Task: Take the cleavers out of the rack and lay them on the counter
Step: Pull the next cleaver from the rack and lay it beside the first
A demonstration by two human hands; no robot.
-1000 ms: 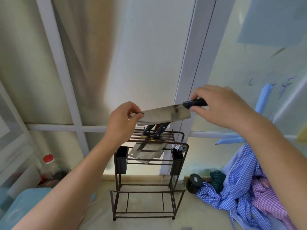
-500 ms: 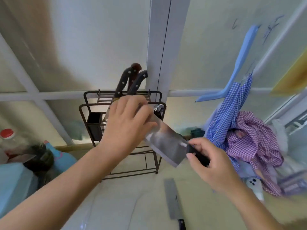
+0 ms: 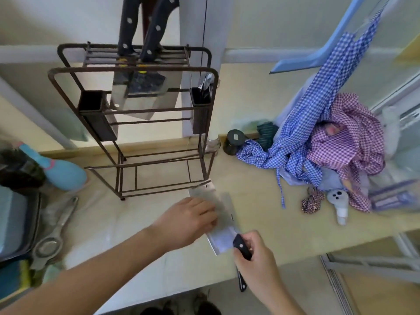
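Observation:
A steel cleaver [image 3: 221, 241] with a black handle lies low over the beige counter [image 3: 261, 192], just in front of the rack. My right hand [image 3: 258, 258] grips its handle. My left hand [image 3: 186, 220] rests over the blade's far half. Under it a second cleaver [image 3: 228, 208] lies flat on the counter, its handle [image 3: 241, 281] sticking out past the front edge. The brown wire rack [image 3: 68, 92] stands behind and holds more cleavers [image 3: 145, 87], their dark riveted handles [image 3: 127, 23] pointing up.
A metal strainer [image 3: 52, 237] and a blue bottle [image 3: 62, 172] lie left of the rack, beside a dark tray [image 3: 16, 223]. A black jar [image 3: 235, 142] and a heap of checked cloth [image 3: 322, 144] fill the right. The counter's front edge runs right under my hands.
Both hands carried the cleaver from above the rack down to the counter, over the cleaver lying there. My view tilted downward.

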